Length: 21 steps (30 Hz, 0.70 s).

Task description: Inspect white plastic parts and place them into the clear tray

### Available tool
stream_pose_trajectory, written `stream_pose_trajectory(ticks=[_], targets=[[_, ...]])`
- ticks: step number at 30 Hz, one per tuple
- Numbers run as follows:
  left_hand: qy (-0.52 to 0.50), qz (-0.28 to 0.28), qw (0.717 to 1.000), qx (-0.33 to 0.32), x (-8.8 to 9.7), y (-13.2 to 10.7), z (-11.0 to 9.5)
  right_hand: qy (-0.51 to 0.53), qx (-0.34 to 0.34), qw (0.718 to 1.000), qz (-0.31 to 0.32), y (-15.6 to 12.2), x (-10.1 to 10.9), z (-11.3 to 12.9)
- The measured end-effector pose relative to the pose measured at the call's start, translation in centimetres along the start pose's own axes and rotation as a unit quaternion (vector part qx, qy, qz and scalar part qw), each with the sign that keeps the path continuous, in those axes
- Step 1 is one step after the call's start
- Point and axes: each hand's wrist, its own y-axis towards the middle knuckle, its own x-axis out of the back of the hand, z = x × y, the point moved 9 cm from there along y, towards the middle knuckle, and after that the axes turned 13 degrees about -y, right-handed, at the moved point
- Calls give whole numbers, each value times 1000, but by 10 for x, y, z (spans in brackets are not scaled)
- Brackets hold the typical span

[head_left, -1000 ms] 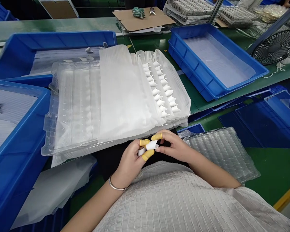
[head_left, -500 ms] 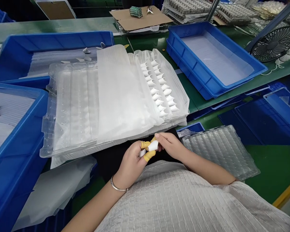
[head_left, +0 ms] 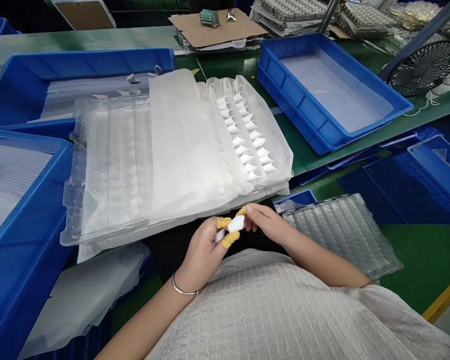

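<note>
Between the yellow-cotted thumb and finger of my left hand (head_left: 204, 247) is a small white curved shell piece (head_left: 236, 223), its smooth side facing up. A second white piece (head_left: 219, 235) shows partly inside the same hand. My right hand (head_left: 264, 222) is closed by the shell's upper right end, its yellow-cotted fingertip close against the edge; whether anything sits between its fingers is hidden. Just beyond both hands lies a clear plastic tray (head_left: 69, 200) covered with white sheet (head_left: 191, 160). Rows of similar white shells (head_left: 243, 145) stand on its right part.
Blue bins (head_left: 18, 210) with lined white contents stand at left, with another blue bin (head_left: 93, 65) behind. Stacked blue trays (head_left: 322, 100) and a black fan (head_left: 425, 67) are at right. An empty-looking ribbed clear tray (head_left: 345, 235) lies low at right.
My right fingers have shifted slightly up and right along the shell, away from its end. The shell has turned a little, showing more of its smooth face. My left hand barely moved.
</note>
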Motion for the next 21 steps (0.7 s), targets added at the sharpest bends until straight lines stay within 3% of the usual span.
stream_pose_trajectory(ticks=[6, 9, 15, 18, 21], targets=[[-29, -10, 999, 19, 3, 0, 4, -3, 41, 999, 36, -3, -5, 16], [-52, -12, 998, 28, 3, 0, 4, -80, 94, 992, 14, -8, 1, 31], [-67, -2, 997, 34, 2, 0, 4, -239, 188, 952, -33, -19, 8, 50], [-74, -4, 996, 47, 2, -1, 8, -210, 186, 959, -36, -19, 8, 47], [-112, -14, 990, 83, 1, -2, 16, -123, 135, 982, -46, -14, 11, 37]])
